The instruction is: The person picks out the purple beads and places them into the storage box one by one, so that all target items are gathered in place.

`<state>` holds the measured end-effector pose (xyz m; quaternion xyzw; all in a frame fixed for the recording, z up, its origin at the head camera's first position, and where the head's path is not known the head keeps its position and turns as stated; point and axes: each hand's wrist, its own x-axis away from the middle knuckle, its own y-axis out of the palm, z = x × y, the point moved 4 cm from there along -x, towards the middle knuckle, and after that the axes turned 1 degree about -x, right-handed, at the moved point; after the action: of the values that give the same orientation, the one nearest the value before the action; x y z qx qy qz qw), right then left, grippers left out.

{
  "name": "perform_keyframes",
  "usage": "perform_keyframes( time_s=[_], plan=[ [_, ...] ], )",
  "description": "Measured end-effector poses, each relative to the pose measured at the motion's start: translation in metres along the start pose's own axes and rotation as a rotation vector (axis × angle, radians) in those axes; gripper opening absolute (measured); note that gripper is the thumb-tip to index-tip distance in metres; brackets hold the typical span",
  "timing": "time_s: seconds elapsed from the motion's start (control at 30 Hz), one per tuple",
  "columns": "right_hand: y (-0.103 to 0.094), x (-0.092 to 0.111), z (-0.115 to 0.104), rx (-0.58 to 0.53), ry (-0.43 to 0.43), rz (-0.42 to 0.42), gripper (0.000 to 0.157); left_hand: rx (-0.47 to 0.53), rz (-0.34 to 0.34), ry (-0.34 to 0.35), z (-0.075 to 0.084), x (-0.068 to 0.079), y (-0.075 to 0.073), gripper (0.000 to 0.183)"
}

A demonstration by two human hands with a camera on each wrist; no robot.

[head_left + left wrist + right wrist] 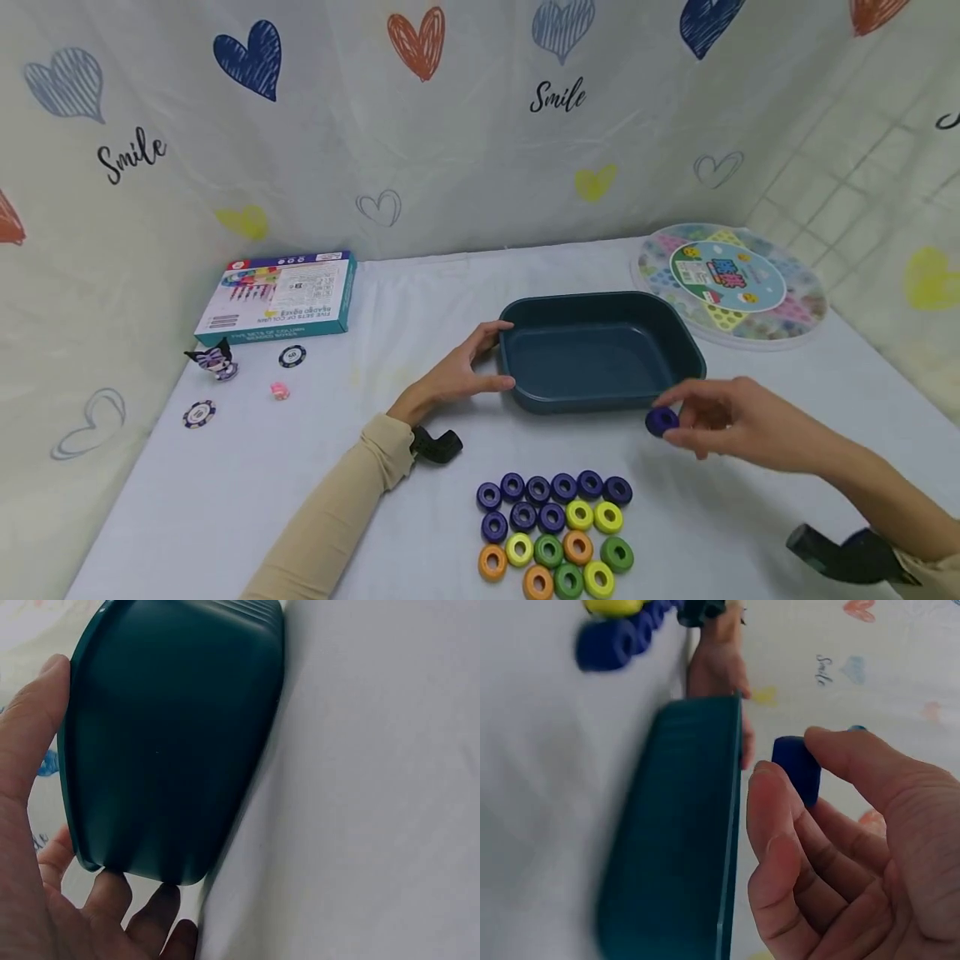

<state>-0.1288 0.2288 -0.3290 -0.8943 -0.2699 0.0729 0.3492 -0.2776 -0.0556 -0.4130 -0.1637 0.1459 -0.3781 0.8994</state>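
A dark teal baking-dish-like tray (603,354) stands on the white table. My left hand (459,373) holds its left end, thumb at the near part and fingers at the far corner; the left wrist view shows fingertips against the tray's wall (172,742). My right hand (738,423) pinches a purple ring bead (662,421) between thumb and fingers, just off the tray's near right corner. In the right wrist view the bead (796,769) appears edge-on. Nearer me lie rows of ring beads: purple (537,490), yellow (607,517), green (617,554) and orange (492,563).
At the back left lies a flat game box (277,296). In front of it are a small figurine (215,361), two round chips (292,357) and a small pink piece (280,391). A round, clear-edged case (731,283) lies behind the tray at right. A heart-print curtain (465,125) hangs behind.
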Motion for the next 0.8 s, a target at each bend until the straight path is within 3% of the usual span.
perform_keyframes(
  time_s=[0.2,0.37,0.6,0.8],
  plan=[
    [-0.027,-0.06,0.002,0.017,0.037,-0.03,0.031,0.008,-0.035,0.01,0.022,0.007,-0.001,0.08],
    [-0.037,-0.107,0.007,0.044,0.084,-0.083,0.038,-0.022,-0.025,0.026,0.028,0.007,-0.003,0.077],
    [-0.034,-0.158,0.018,0.103,0.121,-0.154,0.04,-0.01,-0.028,0.007,0.025,0.007,-0.003,0.078],
    [-0.023,-0.188,0.028,0.082,0.152,-0.234,0.035,-0.02,-0.038,-0.023,0.025,0.007,-0.004,0.077]
  ],
)
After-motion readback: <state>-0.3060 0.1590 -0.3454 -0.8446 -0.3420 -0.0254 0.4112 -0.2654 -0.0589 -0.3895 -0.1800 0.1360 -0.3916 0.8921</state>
